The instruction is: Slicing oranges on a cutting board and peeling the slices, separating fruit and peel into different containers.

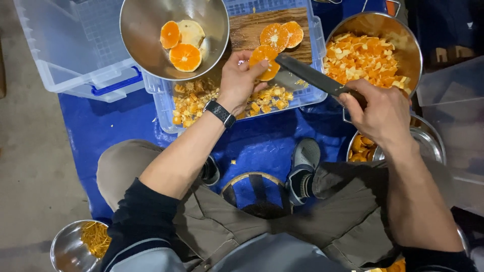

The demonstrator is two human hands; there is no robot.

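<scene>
A seated person works over a blue mat, a small steel bowl (70, 248) of orange shreds by the knee. The right hand (379, 113) grips a dark knife (315, 77); the left hand (237, 80) pinches an orange slice (265, 61) above a clear crate (166, 103) holding diced peel. Beyond, a steel bowl (146, 30) holds orange halves and a pot (403, 35) holds chopped peel.

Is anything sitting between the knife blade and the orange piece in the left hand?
Nothing visible. The left hand holds the orange piece above the wooden board, and the knife in the right hand already has its tip at the piece.
</scene>
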